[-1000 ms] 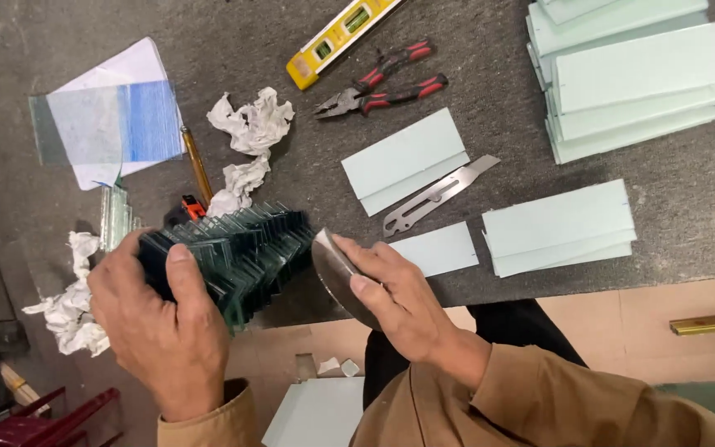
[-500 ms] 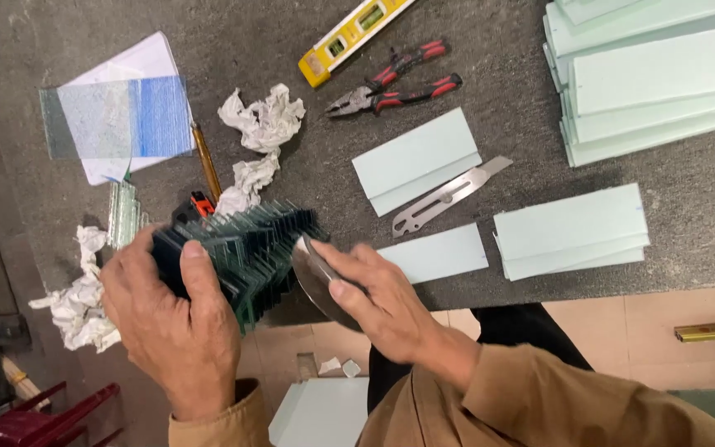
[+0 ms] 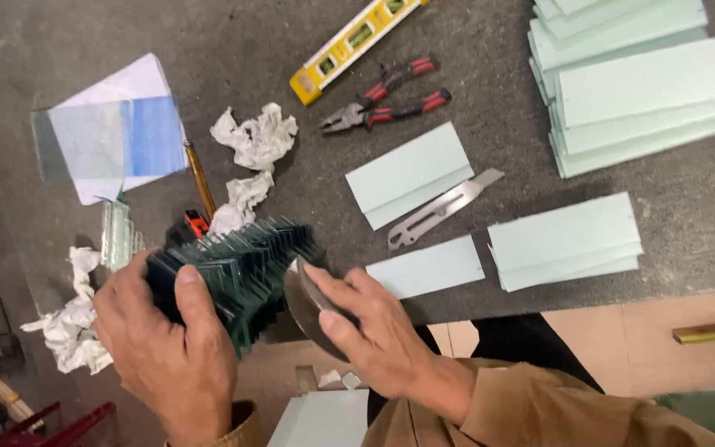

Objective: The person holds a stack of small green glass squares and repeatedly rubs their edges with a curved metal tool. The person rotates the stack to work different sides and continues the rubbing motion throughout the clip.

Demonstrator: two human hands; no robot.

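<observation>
Your left hand (image 3: 163, 348) is wrapped around a fanned stack of small glass pieces (image 3: 237, 269), thumb over the top and fingers underneath, held at the front edge of the dark desk (image 3: 498, 50) just above your lap. Your right hand (image 3: 366, 331) presses a flat, rounded grey block (image 3: 308, 310), which looks like a rubbing stone, against the near end of the stack; its fingers are curled closed along the block's edge.

Judge the stack as heavy for its size, stiff, brittle and slick. The pieces are staggered, so their dark green edges and corners stick out, and those are likely sharp. Keep your grip across the broad faces, squeezing the bundle from both sides so that no single piece can slide out of the fan; avoid pulling your palm along the exposed corners. A loose hold would probably let the pieces shear past one another and chip.

Beside your left hand lie crumpled white paper (image 3: 254, 136) and a narrow bundle of clear glass strips (image 3: 116, 236). Farther back are red-handled pliers (image 3: 386, 99), a yellow spirit level (image 3: 349, 45), a metal utility knife (image 3: 440, 211) and piles of pale green glass sheets (image 3: 639, 91).
</observation>
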